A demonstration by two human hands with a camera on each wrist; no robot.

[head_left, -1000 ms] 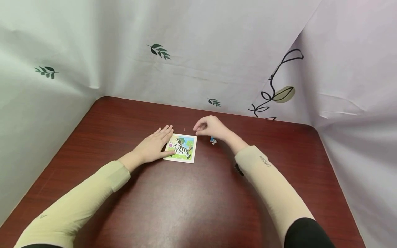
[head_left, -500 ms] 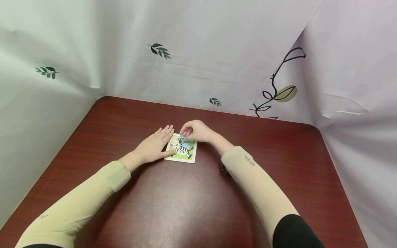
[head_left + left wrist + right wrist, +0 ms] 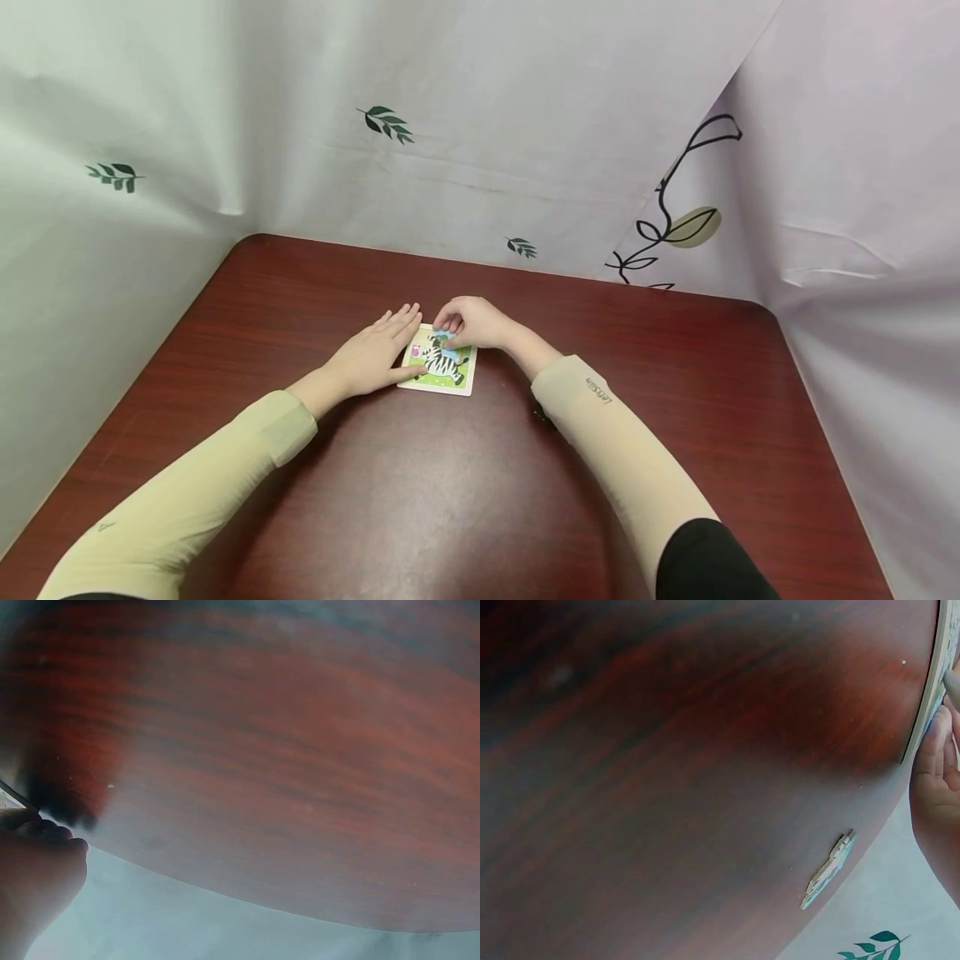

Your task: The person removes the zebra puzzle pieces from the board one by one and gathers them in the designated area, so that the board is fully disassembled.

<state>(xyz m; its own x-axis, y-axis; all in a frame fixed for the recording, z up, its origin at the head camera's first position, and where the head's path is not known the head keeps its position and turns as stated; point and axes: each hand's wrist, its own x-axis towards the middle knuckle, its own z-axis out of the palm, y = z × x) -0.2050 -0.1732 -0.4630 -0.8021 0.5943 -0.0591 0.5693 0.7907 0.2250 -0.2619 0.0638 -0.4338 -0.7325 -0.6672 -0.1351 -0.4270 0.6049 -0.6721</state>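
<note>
A small square zebra jigsaw puzzle with a pale frame lies flat on the brown table. My left hand rests over its left edge, fingers straight and thumb reaching across the picture. At the top right of the puzzle, my right hand bends its thumb and forefinger around a blue puzzle piece, which it seems to pinch. The fingertips partly cover that piece. In the right wrist view, a loose puzzle piece lies on the table, apart from the puzzle; the right wrist hides it in the head view.
The dark red-brown table has rounded far corners. White cloth with printed leaves hangs behind it and along both sides. Bare tabletop fills most of the left wrist view.
My right hand has moved left from beside the loose piece onto the top right of the puzzle, then settled slightly lower. The left hand and puzzle have stayed in place.
</note>
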